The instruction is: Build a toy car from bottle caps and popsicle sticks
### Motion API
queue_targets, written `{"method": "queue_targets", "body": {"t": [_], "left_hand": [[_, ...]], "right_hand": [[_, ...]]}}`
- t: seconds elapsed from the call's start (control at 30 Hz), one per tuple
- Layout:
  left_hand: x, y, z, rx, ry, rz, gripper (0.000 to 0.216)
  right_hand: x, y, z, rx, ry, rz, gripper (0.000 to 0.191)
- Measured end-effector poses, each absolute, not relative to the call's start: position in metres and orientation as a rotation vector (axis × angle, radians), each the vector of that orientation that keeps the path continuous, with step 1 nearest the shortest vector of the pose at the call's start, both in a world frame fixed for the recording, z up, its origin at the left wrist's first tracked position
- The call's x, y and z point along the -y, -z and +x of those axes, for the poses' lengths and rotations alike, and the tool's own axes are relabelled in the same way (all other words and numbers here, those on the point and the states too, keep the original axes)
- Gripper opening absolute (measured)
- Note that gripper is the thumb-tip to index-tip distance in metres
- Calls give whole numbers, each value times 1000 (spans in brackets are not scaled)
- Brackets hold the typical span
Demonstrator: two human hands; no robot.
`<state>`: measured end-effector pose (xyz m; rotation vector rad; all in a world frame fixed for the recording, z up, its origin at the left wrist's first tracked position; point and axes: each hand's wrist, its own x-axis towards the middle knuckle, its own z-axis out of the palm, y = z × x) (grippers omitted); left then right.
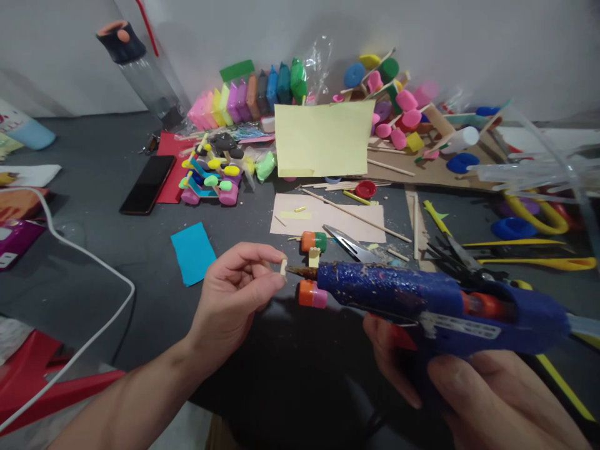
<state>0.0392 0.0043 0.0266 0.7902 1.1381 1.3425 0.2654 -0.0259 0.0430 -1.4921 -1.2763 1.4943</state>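
Between thumb and forefinger my left hand (pixel 246 281) pinches a small pale wooden piece (pixel 283 269). My right hand (pixel 469 387) is wrapped round the handle of a blue hot glue gun (pixel 394 290), held level. Its brown nozzle (pixel 302 272) points left and its tip is at the wooden piece; whether they touch I cannot tell. Just beyond and below the nozzle lie an orange-and-green cylinder (pixel 313 241) and an orange-and-purple cylinder (pixel 312 294), with a small pale piece (pixel 314 257) between them, partly hidden by the gun.
Scissors (pixel 349 242) and a pale card (pixel 281 209) lie behind the gun. A blue paper (pixel 193 253), a phone (pixel 148 184) and a small colourful model (pixel 210 175) are at left. Yellow-handled tools (pixel 553 264) lie at right. A white cable (pixel 94 253) crosses the left side.
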Motion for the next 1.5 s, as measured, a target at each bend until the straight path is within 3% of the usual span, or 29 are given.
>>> {"method": "queue_targets", "body": {"t": [0.27,0.5,0.8,1.0,1.5], "left_hand": [[-4,-25,39,-1130,-1344,791,16],[-4,-25,38,-1109,-1351,788,18],[-5,-24,39,-1130,-1341,796,15],[-4,-24,38,-1129,-1349,789,17],[-5,-25,38,-1117,-1357,764,16]], "right_hand": [[18,-46,262,1351,-1397,-1427,39],[20,-46,261,1340,-1430,-1424,47],[21,-42,265,1354,-1445,-1431,36],[20,-44,263,1356,-1459,-1434,49],[17,-46,260,1385,-1406,-1444,51]]}}
